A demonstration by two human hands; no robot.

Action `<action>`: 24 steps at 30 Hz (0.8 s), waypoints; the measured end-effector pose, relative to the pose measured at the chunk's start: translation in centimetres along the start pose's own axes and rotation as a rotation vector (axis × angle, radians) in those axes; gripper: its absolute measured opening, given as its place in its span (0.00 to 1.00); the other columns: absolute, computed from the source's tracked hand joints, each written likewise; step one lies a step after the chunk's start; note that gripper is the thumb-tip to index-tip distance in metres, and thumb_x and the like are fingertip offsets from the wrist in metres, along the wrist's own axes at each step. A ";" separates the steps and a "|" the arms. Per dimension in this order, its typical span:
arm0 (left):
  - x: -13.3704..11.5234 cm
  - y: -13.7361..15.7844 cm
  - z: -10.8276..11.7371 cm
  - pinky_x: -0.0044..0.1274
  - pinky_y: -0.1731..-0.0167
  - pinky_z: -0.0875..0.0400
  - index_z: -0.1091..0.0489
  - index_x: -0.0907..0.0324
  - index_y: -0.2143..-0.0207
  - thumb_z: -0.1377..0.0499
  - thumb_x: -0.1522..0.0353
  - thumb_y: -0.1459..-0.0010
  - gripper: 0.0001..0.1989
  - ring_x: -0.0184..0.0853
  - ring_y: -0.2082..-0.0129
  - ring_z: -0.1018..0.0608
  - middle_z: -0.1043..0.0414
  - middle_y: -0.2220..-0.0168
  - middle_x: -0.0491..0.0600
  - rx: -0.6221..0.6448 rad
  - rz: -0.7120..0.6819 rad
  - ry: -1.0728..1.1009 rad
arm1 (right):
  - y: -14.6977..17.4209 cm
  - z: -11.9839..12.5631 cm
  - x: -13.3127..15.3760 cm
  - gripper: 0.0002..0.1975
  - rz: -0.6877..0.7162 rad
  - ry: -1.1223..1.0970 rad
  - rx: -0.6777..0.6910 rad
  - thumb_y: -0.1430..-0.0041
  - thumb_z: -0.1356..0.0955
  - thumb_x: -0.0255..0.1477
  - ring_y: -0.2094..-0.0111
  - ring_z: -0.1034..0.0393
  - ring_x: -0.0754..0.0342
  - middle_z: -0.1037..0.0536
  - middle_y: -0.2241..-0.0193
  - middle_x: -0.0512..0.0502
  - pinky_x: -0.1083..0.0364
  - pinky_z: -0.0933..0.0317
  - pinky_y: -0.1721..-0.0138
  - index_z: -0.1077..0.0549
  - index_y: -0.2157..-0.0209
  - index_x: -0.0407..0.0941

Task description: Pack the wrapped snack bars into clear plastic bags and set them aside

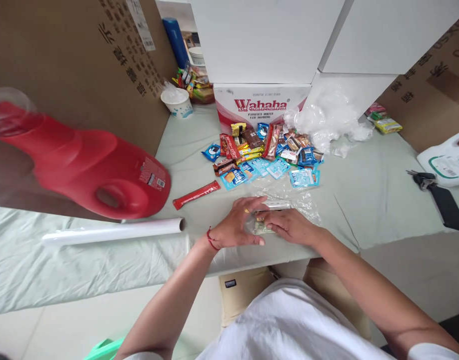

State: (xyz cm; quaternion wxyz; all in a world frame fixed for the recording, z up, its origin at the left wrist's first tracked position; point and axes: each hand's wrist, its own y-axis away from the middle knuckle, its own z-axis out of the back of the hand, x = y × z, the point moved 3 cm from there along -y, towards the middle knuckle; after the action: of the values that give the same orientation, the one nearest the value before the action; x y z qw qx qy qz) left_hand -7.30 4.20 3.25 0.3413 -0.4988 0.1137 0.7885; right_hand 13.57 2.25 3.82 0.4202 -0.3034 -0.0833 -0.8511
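Head view: at the centre of the frame, a small clear-plastic packet with pale green contents (262,227) is seen lying low between two bare hands, near the front edge of a surface covered in pale green cloth (364,210). By the left hand (239,222), its wrist ringed with a red cord (211,239), the packet is flanked on the left; that grip is spread wide, thumb well apart from the fingers, and whether the packet is touched by it cannot be told. By the right hand (287,226) the packet is partly covered from the right, fingers bent over it; that grip is half hidden, and whether the packet is pinched cannot be told. Just behind the hands, thin clear crinkled film (308,202) is spread.

Upper centre: foil-wrapped snacks in red, brown, yellow and blue (272,142) are heaped before a white-and-red cardboard box (263,102), light-blue flat sachets (278,168) being laid along the near side. Left of centre: a long red stick-shaped wrapper (197,195) is set apart, above a white cylindrical roll (113,231). Far left is occupied by a large red plastic jug (83,165).
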 end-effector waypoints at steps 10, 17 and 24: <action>2.1 1.1 0.2 0.45 0.28 0.72 0.35 0.54 0.36 0.32 0.51 0.47 0.39 0.49 0.31 0.36 0.21 0.54 0.50 -0.041 0.099 -0.255 | 1.2 0.8 -0.3 0.13 0.057 0.048 -0.151 0.25 0.39 0.32 0.61 0.25 0.54 0.21 0.55 0.41 0.57 0.33 0.62 0.24 0.54 0.46; 1.8 1.8 0.8 0.46 0.28 0.64 0.25 0.52 0.63 0.40 0.61 0.38 0.07 0.41 0.40 0.25 0.20 0.64 0.45 -0.138 0.127 -0.282 | 1.9 0.2 -1.2 0.19 -0.046 0.104 -0.128 0.23 0.42 0.37 0.65 0.25 0.53 0.20 0.62 0.43 0.56 0.37 0.65 0.24 0.51 0.45; 3.1 2.4 0.5 0.45 0.27 0.56 0.32 0.52 0.61 0.50 0.60 0.30 0.10 0.38 0.45 0.20 0.19 0.59 0.46 -0.270 0.215 -0.148 | 2.7 0.4 -1.3 0.26 -0.224 0.200 0.038 0.33 0.30 0.44 0.57 0.24 0.46 0.18 0.56 0.40 0.53 0.36 0.59 0.28 0.40 0.45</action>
State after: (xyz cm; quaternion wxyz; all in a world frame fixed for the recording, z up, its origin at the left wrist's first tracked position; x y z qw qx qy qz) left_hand -10.12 3.99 0.42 0.1924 -0.4654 0.0343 0.8632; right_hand 16.46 1.56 3.02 0.3345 -0.1981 -0.0905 -0.9169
